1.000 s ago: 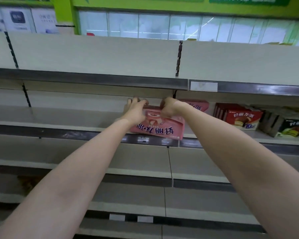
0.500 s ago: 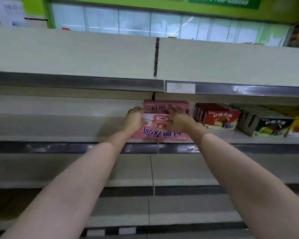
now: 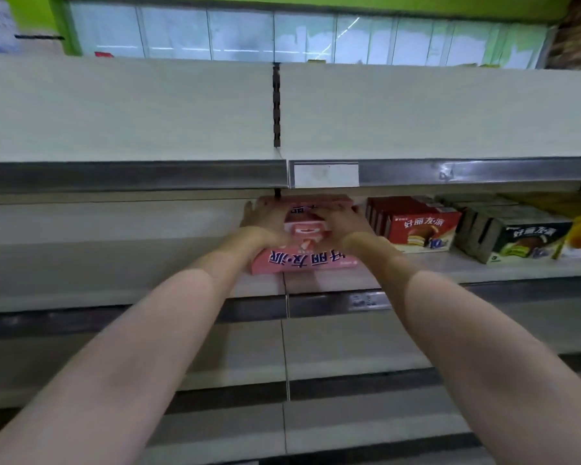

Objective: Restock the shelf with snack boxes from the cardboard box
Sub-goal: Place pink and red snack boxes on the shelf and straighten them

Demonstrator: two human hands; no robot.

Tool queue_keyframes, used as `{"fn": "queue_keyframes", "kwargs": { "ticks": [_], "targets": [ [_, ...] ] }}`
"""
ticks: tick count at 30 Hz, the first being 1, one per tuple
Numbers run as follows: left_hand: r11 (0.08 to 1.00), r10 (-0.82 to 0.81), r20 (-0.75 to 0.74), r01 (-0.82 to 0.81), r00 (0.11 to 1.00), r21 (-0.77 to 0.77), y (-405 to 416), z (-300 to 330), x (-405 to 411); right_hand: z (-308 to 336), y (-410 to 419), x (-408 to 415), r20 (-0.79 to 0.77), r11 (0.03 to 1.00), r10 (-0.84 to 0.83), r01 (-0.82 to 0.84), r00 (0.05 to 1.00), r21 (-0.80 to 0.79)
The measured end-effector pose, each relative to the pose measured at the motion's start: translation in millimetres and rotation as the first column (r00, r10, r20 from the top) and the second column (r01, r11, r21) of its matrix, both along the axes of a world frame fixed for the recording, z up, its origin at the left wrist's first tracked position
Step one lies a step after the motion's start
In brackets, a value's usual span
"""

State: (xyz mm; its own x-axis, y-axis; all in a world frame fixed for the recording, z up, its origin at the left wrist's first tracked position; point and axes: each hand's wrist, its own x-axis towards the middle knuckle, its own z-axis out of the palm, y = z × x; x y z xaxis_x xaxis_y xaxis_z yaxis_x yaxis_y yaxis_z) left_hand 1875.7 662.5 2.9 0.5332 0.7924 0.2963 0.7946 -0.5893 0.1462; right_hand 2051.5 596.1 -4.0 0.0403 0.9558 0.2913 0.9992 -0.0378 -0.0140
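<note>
Your pink snack box (image 3: 307, 261) lies flat on the shelf (image 3: 483, 268), just left of the red snack boxes (image 3: 416, 226), with a second pink box (image 3: 307, 201) standing behind it. Your left hand (image 3: 265, 218) and right hand (image 3: 344, 223) rest on its top face, fingers laid fairly straight rather than curled round it. Judge it light and stiff, thin cardboard that dents at the corners and slides easily on the smooth shelf. Take hold at the two short ends, pressing the edges rather than the broad printed face.
</note>
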Motion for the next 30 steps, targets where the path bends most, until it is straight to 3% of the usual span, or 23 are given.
{"fn": "queue_keyframes", "kwargs": {
  "ticks": [4, 7, 10, 13, 17, 20, 24, 30],
  "targets": [
    [0.99, -0.051, 0.058, 0.058, 0.997, -0.127, 2, 5, 3, -7, 7, -3, -0.101, 0.993, 0.021, -0.009, 0.995, 0.118],
    [0.995, 0.017, 0.091, -0.007, 0.996, -0.104, 1, 8, -10, -17, 4, -4, -0.328, 0.943, -0.063, 0.164, 0.943, 0.29],
    [0.993, 0.074, 0.093, -0.065, 0.993, -0.094, -6, 12, -24, -24, 6, -18, -0.535, 0.913, -0.131, 0.312, 0.834, 0.263],
    [0.983, 0.154, 0.146, -0.137, 0.977, -0.119, -12, 16, -39, -27, 14, -39, -0.769, 0.921, -0.128, 0.364, 0.626, 0.143],
    [0.974, 0.216, 0.175, -0.2, 0.961, -0.104, -16, 16, -61, -40, 23, -62, -0.834, 0.938, -0.166, 0.344, 0.526, 0.031],
    [0.965, 0.246, 0.246, -0.214, 0.938, -0.151, -23, 19, -73, -49, 19, -85, -0.99, 0.98, -0.02, 0.197, 0.139, 0.007],
    [0.962, 0.251, 0.201, -0.221, 0.947, -0.161, -28, 25, -87, -55, 11, -127, -0.966, 0.997, 0.056, 0.071, -0.251, 0.039],
    [0.949, 0.309, 0.057, -0.305, 0.949, -0.077, -45, 37, -123, -52, -1, -180, -0.885, 0.999, 0.011, -0.039, -0.465, 0.033]
  ]
}}
